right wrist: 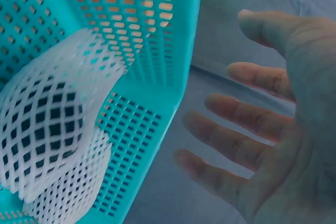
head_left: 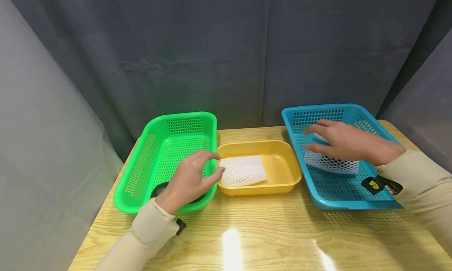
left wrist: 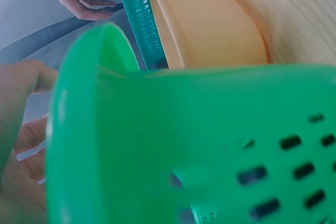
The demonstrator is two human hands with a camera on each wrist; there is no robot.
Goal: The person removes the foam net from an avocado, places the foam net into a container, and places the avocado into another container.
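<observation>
My left hand [head_left: 190,177] hovers over the right side of the green basket [head_left: 121,184], thumb and fingers apart with nothing between them. Just beyond its fingertips, a flat white foam net sleeve [head_left: 243,171] lies in the left part of the yellow tray [head_left: 282,186]. Over the blue basket [head_left: 318,202] is my right hand [head_left: 342,139], fingers spread and holding nothing. Beneath it in that basket lie two white foam net sleeves, one puffed open [right wrist: 58,114] and one beside it [right wrist: 79,187]; the hand partly covers them in the head view.
A dark rounded object [head_left: 159,188] sits in the green basket's near end, mostly hidden by my left hand and wrist. The three containers stand side by side on a wooden table [head_left: 268,228]. Grey cloth [head_left: 240,59] hangs behind it.
</observation>
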